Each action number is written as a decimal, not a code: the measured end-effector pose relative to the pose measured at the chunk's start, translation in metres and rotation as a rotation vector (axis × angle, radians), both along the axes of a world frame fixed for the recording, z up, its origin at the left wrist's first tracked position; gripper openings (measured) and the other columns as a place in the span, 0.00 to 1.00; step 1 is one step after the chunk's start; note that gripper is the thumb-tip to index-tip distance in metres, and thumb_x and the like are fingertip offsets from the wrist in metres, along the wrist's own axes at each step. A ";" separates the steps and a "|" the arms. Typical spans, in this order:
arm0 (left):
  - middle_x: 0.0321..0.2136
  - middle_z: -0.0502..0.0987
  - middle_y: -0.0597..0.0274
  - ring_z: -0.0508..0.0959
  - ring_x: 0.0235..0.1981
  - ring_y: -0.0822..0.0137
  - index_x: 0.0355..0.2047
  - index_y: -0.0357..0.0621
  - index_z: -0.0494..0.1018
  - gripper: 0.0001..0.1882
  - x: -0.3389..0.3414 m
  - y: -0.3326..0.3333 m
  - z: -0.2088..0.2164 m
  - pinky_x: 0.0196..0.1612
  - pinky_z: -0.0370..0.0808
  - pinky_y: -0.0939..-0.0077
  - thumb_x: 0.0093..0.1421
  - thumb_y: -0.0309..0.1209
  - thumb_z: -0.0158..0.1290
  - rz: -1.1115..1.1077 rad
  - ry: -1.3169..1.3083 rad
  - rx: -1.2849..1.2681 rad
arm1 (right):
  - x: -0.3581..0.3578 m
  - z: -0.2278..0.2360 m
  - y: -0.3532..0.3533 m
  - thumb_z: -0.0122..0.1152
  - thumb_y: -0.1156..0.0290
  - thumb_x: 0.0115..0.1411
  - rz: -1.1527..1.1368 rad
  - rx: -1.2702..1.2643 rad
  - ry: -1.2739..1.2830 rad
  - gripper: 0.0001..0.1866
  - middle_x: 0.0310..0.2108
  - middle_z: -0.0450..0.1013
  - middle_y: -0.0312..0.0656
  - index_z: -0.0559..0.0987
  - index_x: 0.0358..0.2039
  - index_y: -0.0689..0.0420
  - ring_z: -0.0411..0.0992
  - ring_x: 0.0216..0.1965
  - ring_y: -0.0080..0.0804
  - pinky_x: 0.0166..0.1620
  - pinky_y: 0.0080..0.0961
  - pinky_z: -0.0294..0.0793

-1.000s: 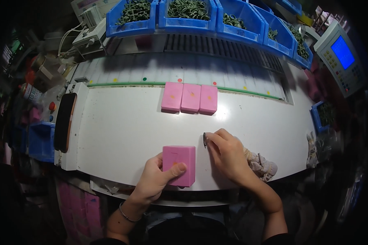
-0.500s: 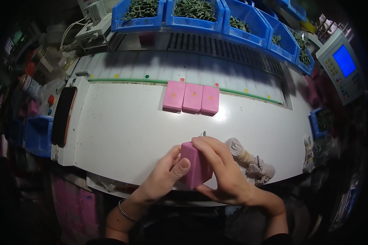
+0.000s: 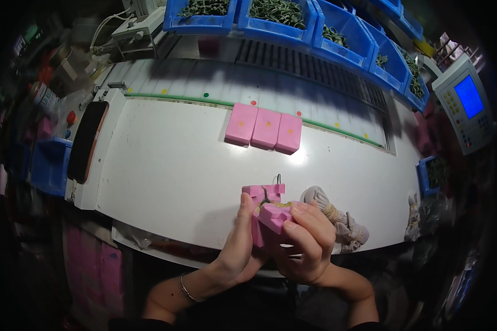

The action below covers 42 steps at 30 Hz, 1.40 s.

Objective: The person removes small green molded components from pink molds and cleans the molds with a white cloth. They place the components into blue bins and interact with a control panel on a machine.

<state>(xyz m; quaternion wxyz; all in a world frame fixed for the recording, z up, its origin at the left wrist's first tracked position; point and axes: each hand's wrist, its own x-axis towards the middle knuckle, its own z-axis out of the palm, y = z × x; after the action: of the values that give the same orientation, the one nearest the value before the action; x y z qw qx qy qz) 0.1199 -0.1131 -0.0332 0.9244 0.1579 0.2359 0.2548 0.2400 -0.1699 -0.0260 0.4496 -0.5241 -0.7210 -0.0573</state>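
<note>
Over the near edge of the table, a pink rubber mould [image 3: 252, 191] is parted between my hands. My left hand [image 3: 233, 251] is closed round its left side, thumb along the edge. With my right hand [image 3: 310, 240] I pinch a peeled-back pink section [image 3: 274, 217], which has notches and yellowish patches. A thin dark green piece [image 3: 264, 195] shows in the gap; its full shape is hidden. Behind the mould a small dark wire loop [image 3: 279, 178] stands up from the table. Three closed pink moulds [image 3: 267, 129] lie side by side farther back, each with an orange spot.
A grey cloth bundle [image 3: 337, 218] tied with tan bands lies right of my hands. Blue bins [image 3: 276, 27] of green pieces hang over the back. A phone [image 3: 88, 142] rests at the left edge; a control panel with a blue screen [image 3: 469, 96] stands at the right.
The mould was closed between both hands and is now split apart, its inside and the green piece showing. My right hand has turned and pulled one section back. The view has shifted slightly.
</note>
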 end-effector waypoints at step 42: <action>0.30 0.69 0.58 0.72 0.27 0.70 0.50 0.40 0.56 0.25 0.001 0.024 -0.011 0.32 0.73 0.77 0.68 0.46 0.19 -0.105 0.160 0.442 | 0.021 0.004 0.018 0.69 0.69 0.45 0.008 -0.311 0.078 0.23 0.31 0.68 0.45 0.71 0.40 0.62 0.70 0.25 0.34 0.25 0.23 0.70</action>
<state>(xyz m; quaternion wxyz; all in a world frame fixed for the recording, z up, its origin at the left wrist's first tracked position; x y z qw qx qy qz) 0.1211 -0.0886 -0.0444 0.8576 0.3883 0.2385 0.2386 0.2610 -0.1518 -0.0220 0.3910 -0.5864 -0.7051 0.0775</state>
